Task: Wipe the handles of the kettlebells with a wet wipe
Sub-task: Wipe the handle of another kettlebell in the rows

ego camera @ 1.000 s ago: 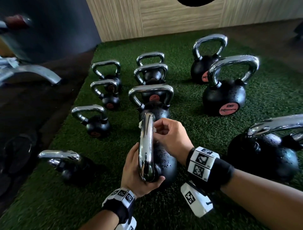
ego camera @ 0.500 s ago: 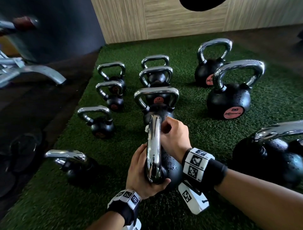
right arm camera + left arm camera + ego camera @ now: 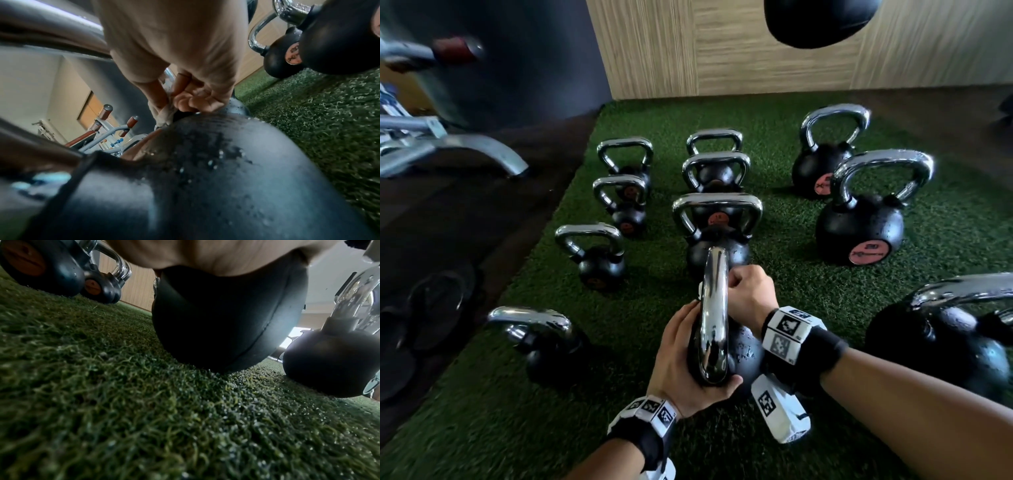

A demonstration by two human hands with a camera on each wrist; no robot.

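The left hand [image 3: 685,356] holds the near kettlebell [image 3: 736,353] on the grass [image 3: 808,274], so keep it still while the right hand [image 3: 748,294], curled round the wipe [image 3: 164,115], rubs down the far side of the handle [image 3: 714,308].

Near kettlebell [image 3: 739,353]: round black ball, wet drops on it, sits on the green grass mat, gripped by both hands.
Its handle [image 3: 714,315]: shiny silver loop, seen edge-on, stands upright.
Wet wipe [image 3: 164,116]: small pale crumpled bit, pinched against the far end of the handle, mostly hidden.
Other kettlebells [image 3: 859,229]: black balls with shiny silver handles, some with round orange labels, stand upright in rows on the mat.
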